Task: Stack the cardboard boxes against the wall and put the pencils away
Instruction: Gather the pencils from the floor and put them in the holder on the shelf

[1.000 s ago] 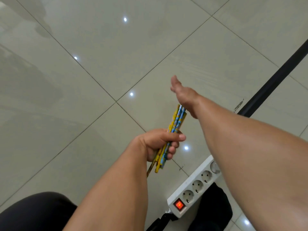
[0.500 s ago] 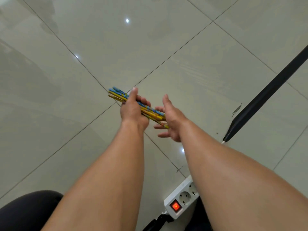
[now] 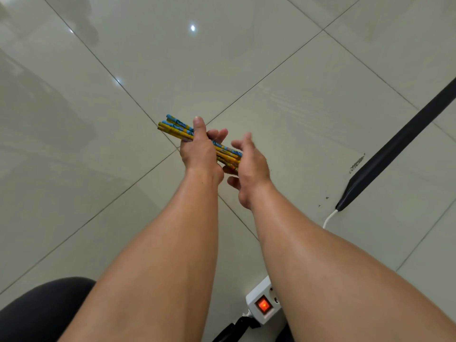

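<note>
A bundle of several yellow and blue pencils (image 3: 176, 127) lies across my left hand (image 3: 199, 150), which is shut on it above the tiled floor. The bundle points up-left to down-right. My right hand (image 3: 249, 164) is at the bundle's right end with its fingers spread and curled around the pencil tips, touching them. No cardboard box is in view.
A white power strip (image 3: 262, 303) with a lit red switch lies on the floor near my feet. A black cable cover (image 3: 394, 149) runs diagonally at the right, with a white cord (image 3: 329, 218) leaving its end. A dark-clothed knee (image 3: 42, 309) is at bottom left.
My left hand raised the pencils and turned them from upright to crosswise. My right hand came back from its reach and closed in on the bundle's right end.
</note>
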